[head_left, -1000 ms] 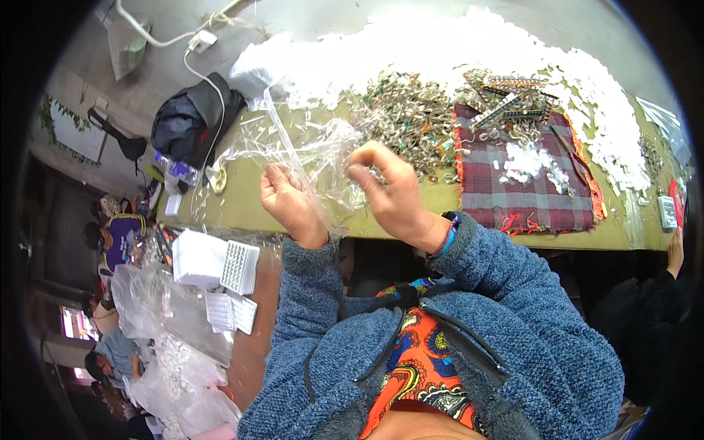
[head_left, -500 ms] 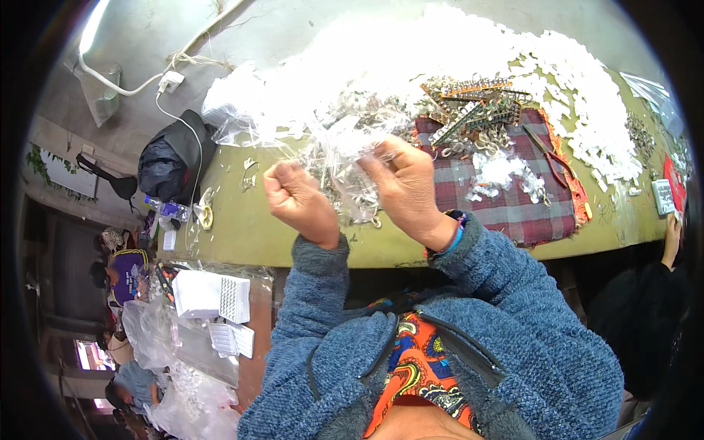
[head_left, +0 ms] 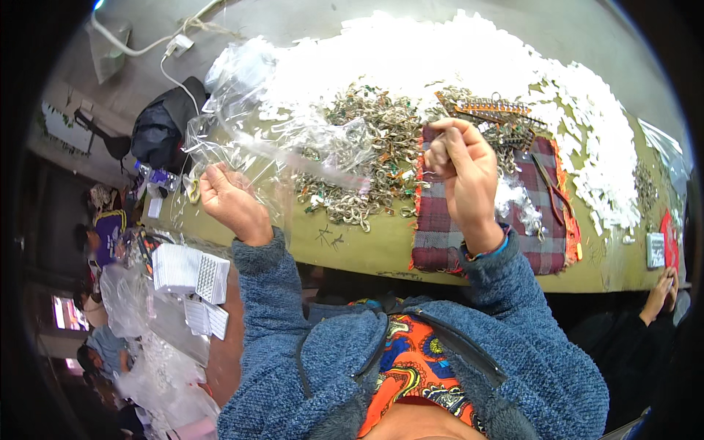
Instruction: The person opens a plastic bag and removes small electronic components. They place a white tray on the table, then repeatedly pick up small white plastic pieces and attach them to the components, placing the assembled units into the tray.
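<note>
The plastic film point(head_left: 202, 137) is clear, thin and shiny, crumpled into loose folds at the left hand point(head_left: 233, 205). A long see-through strip point(head_left: 297, 163), badly blurred, slants down rightward just beyond that hand.

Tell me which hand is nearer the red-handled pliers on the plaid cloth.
Right: the right hand is left of the pliers, over the plaid cloth. The left hand is much farther left, by clear plastic, beyond the metal pieces.

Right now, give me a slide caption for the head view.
Left hand by clear plastic film, right hand above a plaid cloth, small metal pieces heaped on the green table.
</note>
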